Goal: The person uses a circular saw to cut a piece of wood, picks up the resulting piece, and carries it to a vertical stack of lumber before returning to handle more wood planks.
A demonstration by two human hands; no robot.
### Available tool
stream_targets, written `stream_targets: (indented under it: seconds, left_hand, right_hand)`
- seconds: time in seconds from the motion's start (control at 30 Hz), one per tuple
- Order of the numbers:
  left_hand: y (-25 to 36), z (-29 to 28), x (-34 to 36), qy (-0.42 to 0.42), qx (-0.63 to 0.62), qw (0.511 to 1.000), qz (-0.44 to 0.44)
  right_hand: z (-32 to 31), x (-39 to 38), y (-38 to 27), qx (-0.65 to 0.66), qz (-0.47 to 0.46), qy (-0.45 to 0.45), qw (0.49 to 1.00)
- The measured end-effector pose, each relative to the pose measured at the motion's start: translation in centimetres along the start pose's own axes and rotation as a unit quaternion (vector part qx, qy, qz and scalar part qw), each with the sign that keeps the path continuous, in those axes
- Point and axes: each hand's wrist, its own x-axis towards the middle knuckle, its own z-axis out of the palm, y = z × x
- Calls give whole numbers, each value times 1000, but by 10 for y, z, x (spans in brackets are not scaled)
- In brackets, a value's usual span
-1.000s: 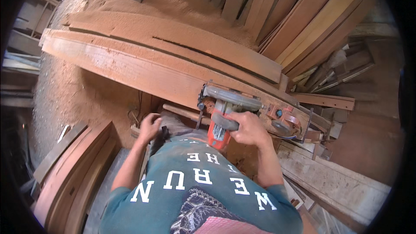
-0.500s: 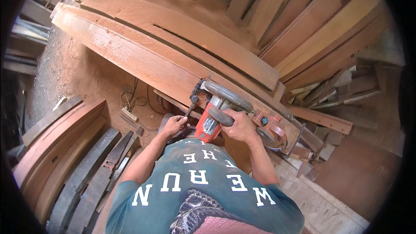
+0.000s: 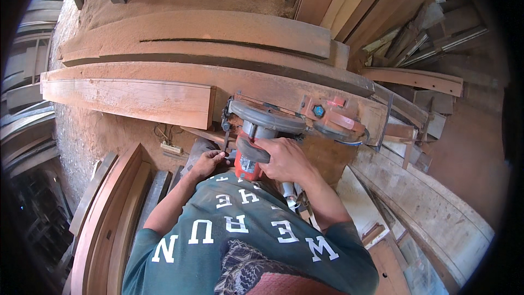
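Observation:
My right hand is wrapped round the dark rear handle of a red and grey circular saw. The saw sits close to my body, at the right end of a reddish board; a small gap shows between them. With its fingertips, my left hand pinches a thin dark metal bar that runs from the saw's front. The board lies along the near side of a long, dusty timber beam, with a straight line along its top. The saw's blade is hidden under its guard.
Another red power tool with a blue knob rests on the beam's right part. Behind lie sawdust-covered planks, and more timber leans at the back right. Curved boards stand at the lower left. Offcuts are heaped at right.
The view has turned, so the beam lies more level. The saw, which was at the board, is now just beyond its right end, which shows. Both hands keep their grips.

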Motion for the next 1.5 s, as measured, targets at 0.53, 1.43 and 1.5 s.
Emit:
stream_targets:
  seconds: [0.53,1.43,1.5]
  left_hand:
    - [3,-14,-4,256,-42,943,211]
    - [21,-42,-12,438,-49,869,226]
    - [19,-46,-6,440,-59,866,230]
  right_hand:
    - [10,71,-21,-27,-70,0,997]
    - [48,125,-38,-32,-106,-42,993]
    - [49,127,-40,-28,-110,-46,993]
